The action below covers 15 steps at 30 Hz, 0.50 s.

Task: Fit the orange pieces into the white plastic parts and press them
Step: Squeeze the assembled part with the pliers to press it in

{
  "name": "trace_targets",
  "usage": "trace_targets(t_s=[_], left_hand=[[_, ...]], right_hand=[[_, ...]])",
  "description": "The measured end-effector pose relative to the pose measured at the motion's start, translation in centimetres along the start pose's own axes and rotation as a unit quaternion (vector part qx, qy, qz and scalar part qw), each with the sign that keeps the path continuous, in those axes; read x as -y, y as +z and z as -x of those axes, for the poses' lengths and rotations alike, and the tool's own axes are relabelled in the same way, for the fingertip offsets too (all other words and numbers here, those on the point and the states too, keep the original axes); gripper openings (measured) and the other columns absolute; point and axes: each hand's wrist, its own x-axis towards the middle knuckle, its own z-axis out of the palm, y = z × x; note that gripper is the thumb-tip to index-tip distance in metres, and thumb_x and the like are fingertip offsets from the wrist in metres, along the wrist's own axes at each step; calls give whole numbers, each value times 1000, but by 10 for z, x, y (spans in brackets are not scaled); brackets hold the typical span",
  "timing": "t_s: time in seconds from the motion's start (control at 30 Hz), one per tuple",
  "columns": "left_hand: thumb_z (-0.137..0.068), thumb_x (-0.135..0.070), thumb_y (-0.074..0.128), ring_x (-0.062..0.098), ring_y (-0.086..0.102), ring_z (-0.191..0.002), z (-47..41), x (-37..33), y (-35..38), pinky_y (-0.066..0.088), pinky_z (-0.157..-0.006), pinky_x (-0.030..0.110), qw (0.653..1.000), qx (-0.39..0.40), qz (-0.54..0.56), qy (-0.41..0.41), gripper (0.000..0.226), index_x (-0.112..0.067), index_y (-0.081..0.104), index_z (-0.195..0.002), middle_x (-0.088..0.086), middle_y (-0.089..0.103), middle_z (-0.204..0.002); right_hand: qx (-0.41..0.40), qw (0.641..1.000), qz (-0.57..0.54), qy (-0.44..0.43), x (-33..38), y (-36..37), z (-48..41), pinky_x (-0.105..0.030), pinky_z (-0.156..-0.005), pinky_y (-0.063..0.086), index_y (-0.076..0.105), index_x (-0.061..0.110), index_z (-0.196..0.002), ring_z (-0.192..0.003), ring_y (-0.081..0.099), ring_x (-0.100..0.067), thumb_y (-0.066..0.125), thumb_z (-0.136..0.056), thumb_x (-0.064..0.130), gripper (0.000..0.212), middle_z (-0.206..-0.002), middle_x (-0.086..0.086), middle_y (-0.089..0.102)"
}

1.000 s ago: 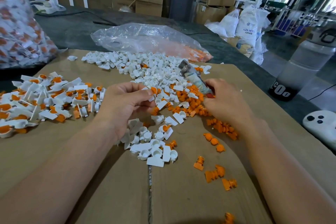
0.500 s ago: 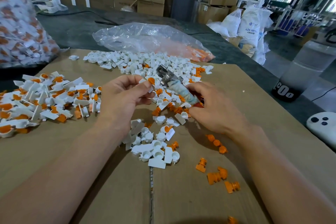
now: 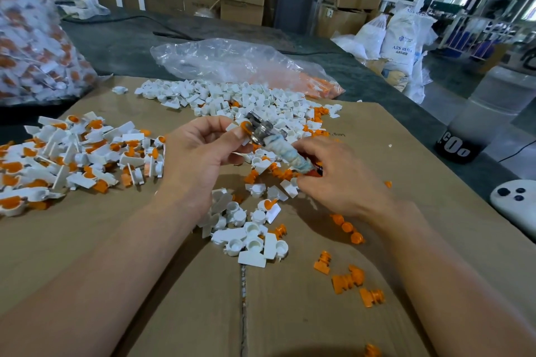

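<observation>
My left hand (image 3: 200, 153) pinches a white plastic part with an orange piece (image 3: 246, 126) in it, raised above the cardboard. My right hand (image 3: 339, 180) grips a tape-wrapped press tool (image 3: 285, 151) by its handle. The tool's metal head (image 3: 259, 129) touches the orange piece. Loose white parts (image 3: 249, 235) lie under my hands, with loose orange pieces (image 3: 348, 281) to the right. A pile of assembled parts (image 3: 75, 153) lies at the left.
A large heap of white parts (image 3: 232, 98) lies further back on the cardboard sheet (image 3: 406, 153). Behind it is a clear plastic bag (image 3: 232, 64) holding orange pieces. A full bag (image 3: 32, 43) stands far left; a white controller (image 3: 516, 206) and a bottle (image 3: 475, 119) stand right.
My right hand swung the tool from the orange pile leftward, bringing its metal head against the piece. My left hand lifted the part slightly toward the tool.
</observation>
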Motion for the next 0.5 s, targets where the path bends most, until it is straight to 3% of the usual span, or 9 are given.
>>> trace_targets(t_s=[0.27, 0.5], left_hand=[[-60, -15, 66, 10, 64, -53, 0, 0, 0, 52, -50, 19, 1000, 10, 9, -6, 17, -9, 60, -75, -3, 67, -58], [-59, -13, 64, 10, 64, -52, 2, -1, 2, 52, -49, 18, 999, 15, 41, -32, 15, -7, 58, -72, -1, 67, -57]], right_hand=[[-16, 1000, -12, -13, 0, 1, 1, -23, -64, 33, 60, 11, -94, -75, 42, -13, 61, -77, 12, 17, -81, -5, 57], [-21, 1000, -18, -15, -1, 4, 1, -16, -58, 32, 60, 13, -91, -64, 43, -8, 60, -77, 11, 13, -72, 3, 53]])
